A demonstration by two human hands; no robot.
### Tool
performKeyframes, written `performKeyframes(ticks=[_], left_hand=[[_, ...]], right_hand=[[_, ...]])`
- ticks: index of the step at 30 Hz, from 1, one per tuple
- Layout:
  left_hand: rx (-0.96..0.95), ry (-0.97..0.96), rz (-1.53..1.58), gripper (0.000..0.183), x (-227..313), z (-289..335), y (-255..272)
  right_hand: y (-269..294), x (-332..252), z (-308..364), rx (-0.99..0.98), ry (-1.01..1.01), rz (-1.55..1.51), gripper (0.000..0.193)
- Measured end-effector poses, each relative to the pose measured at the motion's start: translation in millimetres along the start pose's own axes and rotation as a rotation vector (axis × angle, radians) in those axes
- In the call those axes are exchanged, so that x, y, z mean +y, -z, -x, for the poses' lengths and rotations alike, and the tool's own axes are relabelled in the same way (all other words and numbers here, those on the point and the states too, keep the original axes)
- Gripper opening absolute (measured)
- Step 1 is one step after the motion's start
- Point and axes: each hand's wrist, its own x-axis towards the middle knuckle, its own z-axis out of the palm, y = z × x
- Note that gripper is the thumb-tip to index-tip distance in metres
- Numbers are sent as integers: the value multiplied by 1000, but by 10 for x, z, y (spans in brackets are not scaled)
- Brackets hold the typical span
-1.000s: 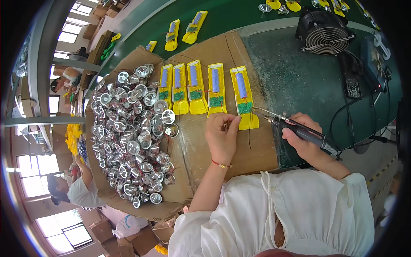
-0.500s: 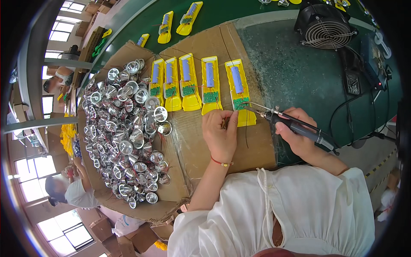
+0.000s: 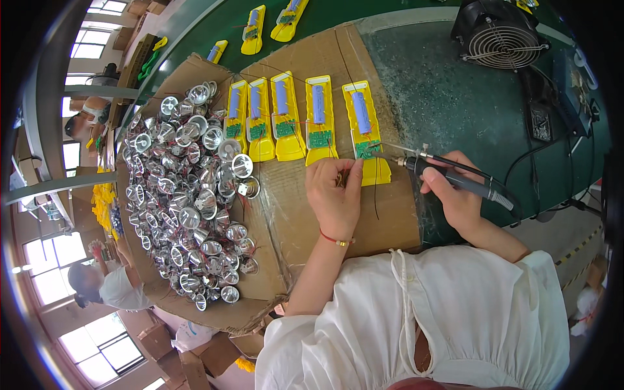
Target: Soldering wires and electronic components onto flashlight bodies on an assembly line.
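Observation:
My right hand (image 3: 460, 198) grips a dark soldering iron (image 3: 458, 182), with a thin metal feed tube (image 3: 394, 147) running along its upper side. Its tip reaches the green circuit board (image 3: 365, 149) in the rightmost yellow housing (image 3: 375, 174). A blue cylindrical battery (image 3: 361, 112) lies above that board in the same housing. My left hand (image 3: 333, 198) is closed at the housing's lower left, thumb and forefinger together by the board's edge. Something small and brownish shows inside its curled fingers, too hidden to name. A dark wire hangs down past the housing.
Several similar yellow housings (image 3: 320, 117) stand in a row on the cardboard (image 3: 351, 234). Left of them is a heap of silver reflector cups (image 3: 188, 218) with thin wires. A black fan (image 3: 504, 45) and cables occupy the green bench's right side. Other people work far left.
The whole view has shifted slightly. My right hand has raised the iron's handle to a flatter angle, and the feed tube's end has moved right across the board. My left hand stays closed.

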Motion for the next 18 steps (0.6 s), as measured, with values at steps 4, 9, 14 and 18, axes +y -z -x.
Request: performKeyframes(ticks=[4, 9, 14, 18], left_hand=[[-4, -43, -59, 13, -27, -4, 10], [-17, -33, -47, 13, -33, -2, 11], [-34, 9, -39, 13, -8, 26, 21], [19, 62, 76, 11, -6, 115, 116]], right_hand=[[88, -7, 46, -19, 120, -3, 13], [185, 66, 79, 19, 122, 4, 13], [194, 49, 72, 21, 147, -10, 14], [244, 29, 96, 11, 163, 32, 15]])
